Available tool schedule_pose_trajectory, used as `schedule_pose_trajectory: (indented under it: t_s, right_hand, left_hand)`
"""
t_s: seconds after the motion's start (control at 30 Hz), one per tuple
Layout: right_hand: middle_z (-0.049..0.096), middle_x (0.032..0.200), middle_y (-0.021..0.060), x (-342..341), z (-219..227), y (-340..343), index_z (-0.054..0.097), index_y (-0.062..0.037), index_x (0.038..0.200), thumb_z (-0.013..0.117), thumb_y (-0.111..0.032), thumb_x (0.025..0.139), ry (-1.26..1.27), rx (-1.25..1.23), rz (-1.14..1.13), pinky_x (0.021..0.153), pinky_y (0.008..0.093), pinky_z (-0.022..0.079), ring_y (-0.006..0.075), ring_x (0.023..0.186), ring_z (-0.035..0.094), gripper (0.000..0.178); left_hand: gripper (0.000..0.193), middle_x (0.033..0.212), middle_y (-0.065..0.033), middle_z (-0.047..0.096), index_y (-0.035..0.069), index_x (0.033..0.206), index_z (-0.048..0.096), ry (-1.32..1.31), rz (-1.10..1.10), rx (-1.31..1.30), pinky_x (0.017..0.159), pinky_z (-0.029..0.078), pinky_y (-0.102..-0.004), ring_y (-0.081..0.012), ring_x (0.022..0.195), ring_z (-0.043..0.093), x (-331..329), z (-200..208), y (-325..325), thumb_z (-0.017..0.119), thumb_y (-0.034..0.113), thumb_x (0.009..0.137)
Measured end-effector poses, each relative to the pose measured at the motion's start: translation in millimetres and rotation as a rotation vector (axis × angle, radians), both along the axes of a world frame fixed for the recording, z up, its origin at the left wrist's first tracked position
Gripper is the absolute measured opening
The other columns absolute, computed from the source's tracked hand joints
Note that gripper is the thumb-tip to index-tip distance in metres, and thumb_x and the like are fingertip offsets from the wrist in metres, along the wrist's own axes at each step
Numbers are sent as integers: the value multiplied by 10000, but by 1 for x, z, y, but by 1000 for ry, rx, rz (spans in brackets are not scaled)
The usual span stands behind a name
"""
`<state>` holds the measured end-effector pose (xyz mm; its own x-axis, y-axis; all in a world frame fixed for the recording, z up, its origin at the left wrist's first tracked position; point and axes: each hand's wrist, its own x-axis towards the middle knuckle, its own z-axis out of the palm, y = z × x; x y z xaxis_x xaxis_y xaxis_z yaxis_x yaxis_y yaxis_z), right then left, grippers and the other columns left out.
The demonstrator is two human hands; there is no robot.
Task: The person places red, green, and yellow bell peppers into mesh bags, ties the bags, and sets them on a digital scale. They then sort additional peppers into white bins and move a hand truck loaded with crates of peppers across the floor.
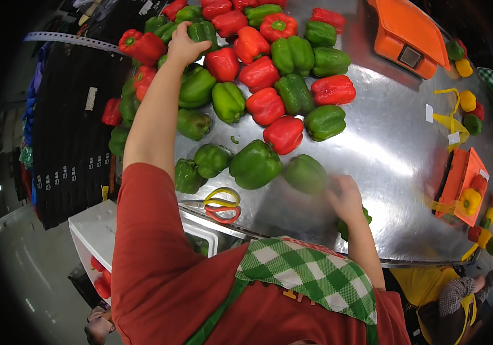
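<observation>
My left hand (186,47) reaches to the far left of the pile, thumb and fingers apart, at a green bell pepper (203,35). Whether it touches that pepper is hard to tell. Close to the front edge, my right hand (344,198) is slightly blurred, with its fingers apart and nothing visible in them. Just left of it is a blurred green bell pepper (306,174). Another green bell pepper (367,215) is partly hidden behind my right wrist. A large green bell pepper (255,165) and a red bell pepper (283,135) lie farther left.
Scissors (221,205) with yellow and red handles lie at the front edge of the metal table (384,138). An orange scale (410,40) stands at the far right. Orange trays (459,184) and bundled small peppers (469,102) line the right side. Black crates (74,132) are stacked left.
</observation>
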<state>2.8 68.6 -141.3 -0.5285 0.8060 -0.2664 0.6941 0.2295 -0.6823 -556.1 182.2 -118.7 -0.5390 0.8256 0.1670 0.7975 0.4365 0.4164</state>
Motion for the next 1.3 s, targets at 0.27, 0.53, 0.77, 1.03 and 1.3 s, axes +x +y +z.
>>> schedule_pose_trajectory:
  t_s: [0.27, 0.53, 0.77, 1.03, 1.3]
  right_hand:
    - [601, 1167, 108, 9, 28, 1, 533, -50, 1290, 710, -189, 857, 557, -568, -216, 924, 337, 469, 204, 1093, 579, 489]
    - [355, 1467, 119, 61, 72, -14, 208, -90, 1508, 705, -285, 842, 1283, -695, -256, 1101, 407, 317, 244, 1338, 382, 853]
    - [460, 1364, 112, 260, 78, -2, 312, -119, 1436, 669, -387, 863, 1246, -60, -682, 956, 459, 465, 256, 1202, 515, 727]
    - [455, 1353, 85, 457, 107, 108, 310, -157, 1439, 729, -392, 817, 818, 175, -1298, 870, 461, 462, 262, 1169, 506, 786]
    - [540, 1263, 137, 505, 54, 177, 375, 2, 1409, 697, -452, 829, 508, 322, -1182, 844, 328, 477, 235, 1092, 552, 804]
  left_hand:
    - [745, 1232, -87, 524, 63, 1355, 361, -1115, -359, 565, 976, 448, -360, -207, 1140, 527, 183, 90, -94, 743, 118, 718]
    - [967, 1405, -139, 367, 87, 1469, 224, -1190, -696, 255, 1059, 362, -391, -251, 1278, 417, 439, 72, -161, 804, 208, 705]
    - [851, 1480, -186, 298, 138, 1508, 189, -1410, -587, 168, 1008, 412, -416, -298, 1285, 413, 518, 65, -166, 711, 298, 855]
    - [649, 1398, -150, 415, 67, 1440, 326, -1391, -516, 34, 1004, 404, -353, -204, 1131, 547, 577, 56, -193, 659, 202, 899]
    - [537, 1347, -77, 483, 111, 1396, 407, -1429, -348, 2, 899, 427, -281, -158, 1100, 564, 588, 34, -217, 631, 180, 912]
